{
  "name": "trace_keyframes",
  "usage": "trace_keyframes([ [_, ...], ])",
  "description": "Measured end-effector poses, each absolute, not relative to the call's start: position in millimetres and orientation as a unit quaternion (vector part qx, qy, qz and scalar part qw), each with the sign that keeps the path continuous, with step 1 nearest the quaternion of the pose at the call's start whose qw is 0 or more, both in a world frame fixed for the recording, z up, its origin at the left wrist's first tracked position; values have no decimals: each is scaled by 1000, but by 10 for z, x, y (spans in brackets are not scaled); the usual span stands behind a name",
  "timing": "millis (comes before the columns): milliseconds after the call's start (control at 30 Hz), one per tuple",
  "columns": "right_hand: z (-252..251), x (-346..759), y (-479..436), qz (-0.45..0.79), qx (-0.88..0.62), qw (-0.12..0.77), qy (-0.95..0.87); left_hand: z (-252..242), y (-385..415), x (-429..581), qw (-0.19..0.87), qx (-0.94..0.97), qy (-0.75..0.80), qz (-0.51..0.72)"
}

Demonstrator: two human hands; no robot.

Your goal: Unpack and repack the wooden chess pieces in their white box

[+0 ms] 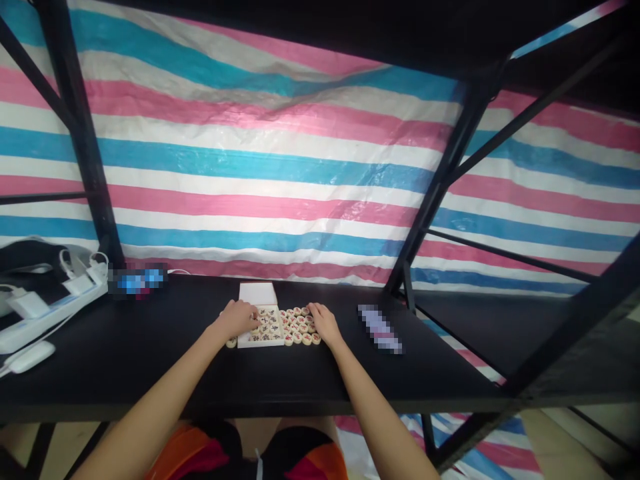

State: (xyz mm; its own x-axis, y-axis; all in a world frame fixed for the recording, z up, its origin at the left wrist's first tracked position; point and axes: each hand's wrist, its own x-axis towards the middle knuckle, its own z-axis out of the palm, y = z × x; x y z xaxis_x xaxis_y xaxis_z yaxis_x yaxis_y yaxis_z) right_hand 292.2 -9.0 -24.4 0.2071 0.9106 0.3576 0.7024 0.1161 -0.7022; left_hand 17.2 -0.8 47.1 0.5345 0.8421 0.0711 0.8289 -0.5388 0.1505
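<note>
An open white box [261,345] on the black table holds rows of Chinese chess pieces [271,328] with dark characters; its lid [257,293] lies back behind it. My left hand [237,319] reaches over the box's left side, fingers bent and closed on a chess piece that is mostly hidden by them. Close by the box's right wall, red-marked chess pieces [299,328] stand in rows on the table. Alongside them rests my right hand [324,323], fingers extended and touching the rows' right edge. One more piece [231,343] lies left of the box, below my left wrist.
On the left are a white power strip [55,310] with plugged-in chargers and a white cable. A blurred-out blue item [137,281] sits at the back left, and a blurred-out phone-like object [380,329] at right. Black metal posts [435,193] frame the table before a striped sheet [260,167].
</note>
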Motion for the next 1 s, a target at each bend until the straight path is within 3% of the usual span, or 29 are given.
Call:
trace_keyframes([
  [267,-235,2922,-95,125,-656,419,-615,628,17,396,80,826,557,15],
  [567,-237,2918,-93,130,-650,428,-615,650,-148,-283,75,788,577,201],
  [733,-247,2921,-78,125,-648,436,-612,343,-207,-781,123,801,537,233],
  [1000,-267,2937,-68,134,-650,430,-611,124,-117,-788,174,795,510,280],
])
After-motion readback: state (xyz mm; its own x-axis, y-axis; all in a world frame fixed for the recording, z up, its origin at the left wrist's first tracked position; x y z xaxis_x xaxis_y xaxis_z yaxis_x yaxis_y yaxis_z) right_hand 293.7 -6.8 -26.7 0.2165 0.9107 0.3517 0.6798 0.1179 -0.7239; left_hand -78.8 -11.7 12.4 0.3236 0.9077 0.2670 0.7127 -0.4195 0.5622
